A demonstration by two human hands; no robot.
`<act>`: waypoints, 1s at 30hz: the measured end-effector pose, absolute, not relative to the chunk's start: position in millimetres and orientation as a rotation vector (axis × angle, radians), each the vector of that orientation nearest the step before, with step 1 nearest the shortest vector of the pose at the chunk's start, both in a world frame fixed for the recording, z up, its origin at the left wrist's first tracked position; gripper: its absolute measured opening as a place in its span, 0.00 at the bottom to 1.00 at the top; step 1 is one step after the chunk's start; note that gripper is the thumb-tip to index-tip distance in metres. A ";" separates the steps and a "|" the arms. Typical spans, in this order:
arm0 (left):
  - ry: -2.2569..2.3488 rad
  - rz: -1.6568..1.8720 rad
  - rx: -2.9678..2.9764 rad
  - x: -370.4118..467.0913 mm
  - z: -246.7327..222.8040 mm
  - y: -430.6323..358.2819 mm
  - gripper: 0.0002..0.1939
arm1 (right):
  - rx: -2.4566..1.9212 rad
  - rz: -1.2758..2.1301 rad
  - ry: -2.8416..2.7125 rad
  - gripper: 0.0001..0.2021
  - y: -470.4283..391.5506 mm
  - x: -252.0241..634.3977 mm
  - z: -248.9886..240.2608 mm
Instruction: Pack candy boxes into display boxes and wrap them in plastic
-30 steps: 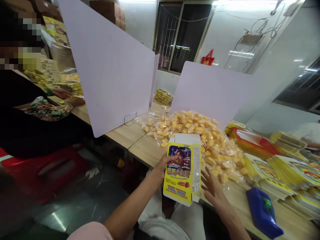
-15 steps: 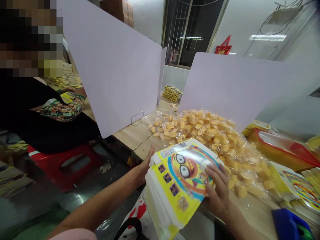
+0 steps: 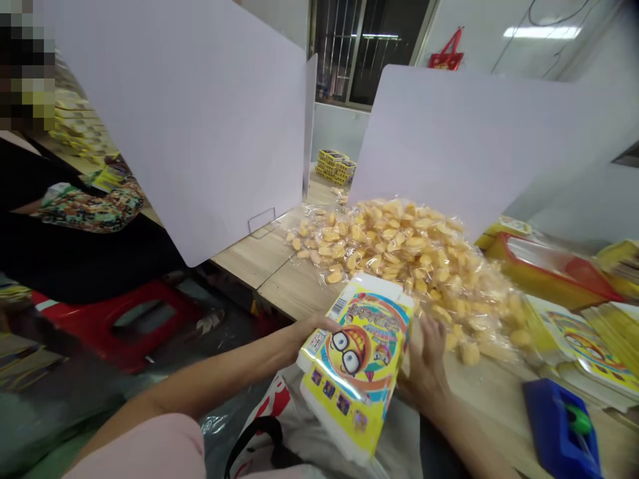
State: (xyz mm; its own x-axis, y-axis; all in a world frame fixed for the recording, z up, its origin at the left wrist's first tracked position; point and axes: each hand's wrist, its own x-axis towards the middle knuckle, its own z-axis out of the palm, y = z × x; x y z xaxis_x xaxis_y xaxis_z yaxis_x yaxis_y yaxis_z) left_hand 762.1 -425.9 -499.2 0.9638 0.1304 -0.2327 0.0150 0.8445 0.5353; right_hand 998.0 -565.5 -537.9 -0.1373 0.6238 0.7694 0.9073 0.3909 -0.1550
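Note:
My left hand (image 3: 317, 327) grips a stack of flattened printed cartons (image 3: 367, 346) from the left, its thumb lying over the top one. The cartons are yellow and white, with a cartoon face in glasses, and are tilted above my lap. Beside their right edge is my right hand (image 3: 429, 356), somewhat blurred, with fingers pointing up and apart from the printed face; whether its thumb touches the edge is unclear. Behind the cartons, a large heap of yellow pieces in clear wrappers (image 3: 399, 243) covers much of the wooden table (image 3: 284, 293).
White divider panels (image 3: 210, 133) stand on the table. At right are a red-and-yellow tray (image 3: 554, 266), more printed cartons (image 3: 584, 339) and a blue tape dispenser (image 3: 559, 426). Small yellow boxes (image 3: 335, 166) are stacked at the back. A co-worker (image 3: 74, 219) sits left near a red stool (image 3: 114, 326).
My right hand has come off the top carton's face to the right edge of the stack. My left thumb now lies over the top. The stack has turned more upright, and the view has shifted.

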 end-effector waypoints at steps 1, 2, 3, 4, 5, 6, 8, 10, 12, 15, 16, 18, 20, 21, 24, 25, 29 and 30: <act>0.293 0.118 0.562 761.2 -497.5 -425.6 0.31 | -1.420 -0.286 -1.695 0.39 -562.0 996.6 -539.0; 0.325 0.170 0.559 759.9 -496.1 -424.7 0.31 | -1.482 -0.057 -1.547 0.38 -558.1 995.4 -538.4; 0.361 0.217 0.553 758.3 -495.2 -423.5 0.31 | -1.499 0.227 -1.411 0.36 -553.8 994.5 -536.1; 0.400 0.267 0.547 756.7 -494.7 -422.3 0.31 | -1.465 0.538 -1.283 0.32 -549.0 993.6 -532.3; 0.441 0.324 0.546 755.3 -494.6 -421.2 0.30 | -1.392 0.834 -1.163 0.29 -543.8 992.6 -527.1; 0.479 0.390 0.548 754.2 -494.8 -420.4 0.29 | -1.302 1.085 -1.062 0.30 -538.3 991.1 -520.7; 0.544 0.532 0.562 753.3 -495.7 -420.7 0.27 | -1.168 1.401 -0.957 0.33 -525.9 985.5 -505.8; 0.596 0.657 0.576 754.2 -497.2 -423.3 0.27 | -1.116 1.520 -0.948 0.34 -511.7 975.9 -491.0; 0.622 0.771 0.600 755.3 -498.6 -427.6 0.30 | -1.108 1.634 -0.914 0.32 -495.9 964.1 -480.0; 0.640 0.959 0.659 753.8 -499.6 -433.7 0.38 | -1.149 1.873 -0.746 0.22 -473.7 948.2 -474.6; 0.653 1.004 0.677 751.8 -499.5 -434.9 0.40 | -1.167 1.937 -0.690 0.20 -468.3 944.1 -475.6; 0.679 1.044 0.693 745.9 -499.4 -436.0 0.41 | -1.161 2.003 -0.622 0.18 -461.4 937.1 -480.5; 0.696 1.038 0.691 739.0 -500.3 -435.6 0.41 | -1.108 2.026 -0.598 0.18 -459.2 930.9 -487.7; 0.701 1.029 0.683 735.8 -501.3 -435.0 0.41 | -1.074 2.035 -0.591 0.19 -459.1 928.0 -491.6; 0.697 1.007 0.672 728.8 -506.6 -433.2 0.40 | -1.006 2.065 -0.576 0.20 -460.8 919.4 -500.9; 0.688 1.002 0.677 727.1 -508.7 -432.8 0.39 | -1.007 2.065 -0.566 0.20 -461.8 916.6 -502.3; 0.689 0.941 0.705 718.2 -514.2 -426.6 0.33 | -1.065 2.016 -0.551 0.21 -467.9 907.4 -500.8; 0.697 0.904 0.708 714.0 -513.7 -422.7 0.32 | -1.057 1.983 -0.573 0.23 -470.3 905.2 -500.0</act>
State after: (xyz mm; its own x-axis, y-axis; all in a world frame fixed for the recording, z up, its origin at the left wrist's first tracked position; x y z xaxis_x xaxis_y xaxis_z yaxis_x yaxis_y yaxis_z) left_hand 714.0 -422.7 -513.7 0.4408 0.8673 -0.2313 -0.4438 0.4346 0.7837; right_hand 905.2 -470.3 -500.0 -0.3312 0.8161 -0.4737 -0.4379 -0.5776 -0.6889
